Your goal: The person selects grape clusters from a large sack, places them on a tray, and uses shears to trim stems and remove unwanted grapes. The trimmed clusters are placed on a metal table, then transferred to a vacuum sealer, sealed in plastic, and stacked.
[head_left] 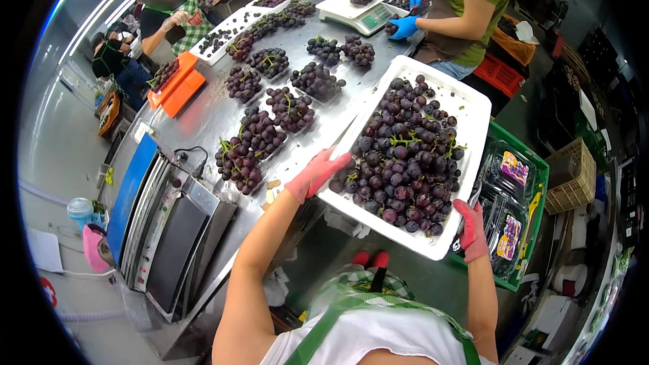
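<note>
A white plastic tray (469, 111) heaped with dark purple grapes (405, 157) is held in front of me. My left hand (319, 175), in a pink glove, grips its left side, with the thumb and fingertips over the rim. In a matching glove, my right hand (471, 230) grasps the near right corner, its lower fingers partly hidden. The tray's far part reaches over the edge of the steel table (324, 142). Bunches of grapes in clear punnets (289, 111) stand on the table to the left of the tray.
A heat-sealing machine (167, 233) fills the table's near left end. Beyond are an orange stand (177, 86) and a weighing scale (372, 17). A green crate (542, 187) with clear clamshell boxes (512, 243) is at right. Two co-workers stand across the table, one wearing blue gloves (404, 28).
</note>
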Motion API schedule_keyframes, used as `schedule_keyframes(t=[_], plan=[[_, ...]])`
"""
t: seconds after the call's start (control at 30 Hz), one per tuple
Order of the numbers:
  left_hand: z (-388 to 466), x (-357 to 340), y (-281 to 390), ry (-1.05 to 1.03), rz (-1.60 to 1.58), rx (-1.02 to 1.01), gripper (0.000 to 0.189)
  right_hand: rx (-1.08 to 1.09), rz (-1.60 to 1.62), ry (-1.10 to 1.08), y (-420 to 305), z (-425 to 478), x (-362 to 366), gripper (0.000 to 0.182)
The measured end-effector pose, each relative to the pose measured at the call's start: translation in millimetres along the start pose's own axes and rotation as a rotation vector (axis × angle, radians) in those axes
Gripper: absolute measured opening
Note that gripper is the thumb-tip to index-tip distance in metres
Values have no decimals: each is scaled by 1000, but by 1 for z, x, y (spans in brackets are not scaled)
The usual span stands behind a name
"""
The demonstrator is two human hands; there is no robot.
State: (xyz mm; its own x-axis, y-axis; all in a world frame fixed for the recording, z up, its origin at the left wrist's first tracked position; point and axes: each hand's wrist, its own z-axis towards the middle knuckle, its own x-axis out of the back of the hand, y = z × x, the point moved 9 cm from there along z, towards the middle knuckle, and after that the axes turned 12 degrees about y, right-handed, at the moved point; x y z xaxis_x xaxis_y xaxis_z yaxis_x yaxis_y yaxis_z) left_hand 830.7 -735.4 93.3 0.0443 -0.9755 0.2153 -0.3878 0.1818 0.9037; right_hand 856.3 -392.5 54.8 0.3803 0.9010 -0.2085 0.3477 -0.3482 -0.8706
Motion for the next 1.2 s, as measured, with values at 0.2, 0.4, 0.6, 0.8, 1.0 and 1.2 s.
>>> schedule_keyframes(t=[0.2,0.4,0.6,0.8,1.0,1.2], plan=[[-11,-6,-7,19,-261,100,44,117,38,-16,-28,-23,-5,48],[-62,-20,23,60,-318,31,36,59,52,53,-38,-40,42,51],[-106,-85,70,54,-279,-112,43,58,198,-12,-66,-65,112,82],[-129,-247,87,-112,-291,-181,39,172,287,146,-91,-61,274,72],[-135,-435,51,-153,-300,40,37,211,330,336,-127,-66,451,60],[-137,-616,54,-463,-282,131,34,228,309,514,-145,-51,606,55]])
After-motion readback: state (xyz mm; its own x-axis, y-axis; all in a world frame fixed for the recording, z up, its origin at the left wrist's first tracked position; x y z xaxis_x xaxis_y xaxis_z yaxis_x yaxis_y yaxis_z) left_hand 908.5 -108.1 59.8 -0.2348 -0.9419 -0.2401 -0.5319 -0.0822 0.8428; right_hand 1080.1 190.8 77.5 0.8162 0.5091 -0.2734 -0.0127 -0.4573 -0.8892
